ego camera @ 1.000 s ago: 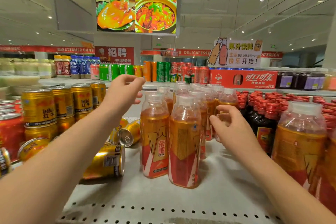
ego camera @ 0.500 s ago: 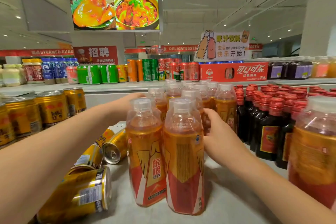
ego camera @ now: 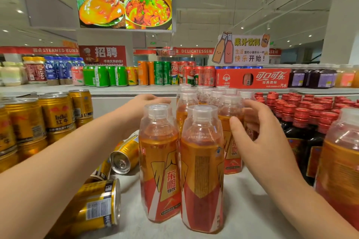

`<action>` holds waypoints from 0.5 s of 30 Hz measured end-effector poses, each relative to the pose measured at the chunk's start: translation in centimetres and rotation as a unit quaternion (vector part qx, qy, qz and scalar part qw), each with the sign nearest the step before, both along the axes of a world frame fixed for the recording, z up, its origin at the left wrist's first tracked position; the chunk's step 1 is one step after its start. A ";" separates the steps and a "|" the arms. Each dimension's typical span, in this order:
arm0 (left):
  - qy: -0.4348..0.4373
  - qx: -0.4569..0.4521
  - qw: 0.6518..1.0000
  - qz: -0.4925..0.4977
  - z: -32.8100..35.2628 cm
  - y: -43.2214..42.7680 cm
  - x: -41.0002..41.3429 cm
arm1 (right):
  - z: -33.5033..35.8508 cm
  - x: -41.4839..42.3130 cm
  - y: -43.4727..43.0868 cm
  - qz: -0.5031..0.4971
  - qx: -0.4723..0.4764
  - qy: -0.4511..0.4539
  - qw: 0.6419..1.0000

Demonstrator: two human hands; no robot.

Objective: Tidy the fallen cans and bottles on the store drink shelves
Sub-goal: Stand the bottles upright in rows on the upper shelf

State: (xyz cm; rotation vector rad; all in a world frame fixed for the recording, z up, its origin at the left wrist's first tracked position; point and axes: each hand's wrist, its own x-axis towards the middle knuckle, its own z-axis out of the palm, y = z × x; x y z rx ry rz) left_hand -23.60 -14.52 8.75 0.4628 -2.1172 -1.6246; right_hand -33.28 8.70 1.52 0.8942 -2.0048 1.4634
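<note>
Lying on their sides at the left front of the pale grey shelf, several gold metal drink cans are fallen. The nearest points its top to the right, and the others lie behind it, just beside the orange-and-red plastic bottles with clear caps. Those bottles stand upright in rows running back from the shelf front. The left hand reaches behind the front-left bottle; its fingers are blurred and partly hidden, so I cannot tell whether it holds anything. The right hand is spread wide, thumb and fingers curved close by a bottle in the second row; whether they touch it is unclear. At left, upright gold cans are stacked two high. At right stand dark bottles with red caps.
</note>
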 end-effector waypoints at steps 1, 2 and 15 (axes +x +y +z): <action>0.011 -0.026 0.999 0.030 0.0 0.0 0.5 | 0.0 0.9 0.0 0.029 -0.014 0.010 0.999; 0.030 -0.047 0.997 0.044 0.1 0.3 1.2 | 0.0 1.8 0.1 0.064 -0.013 0.010 0.998; 0.040 -0.283 0.949 0.131 -2.2 4.0 9.5 | -1.0 4.9 -2.4 0.278 0.092 -0.053 0.955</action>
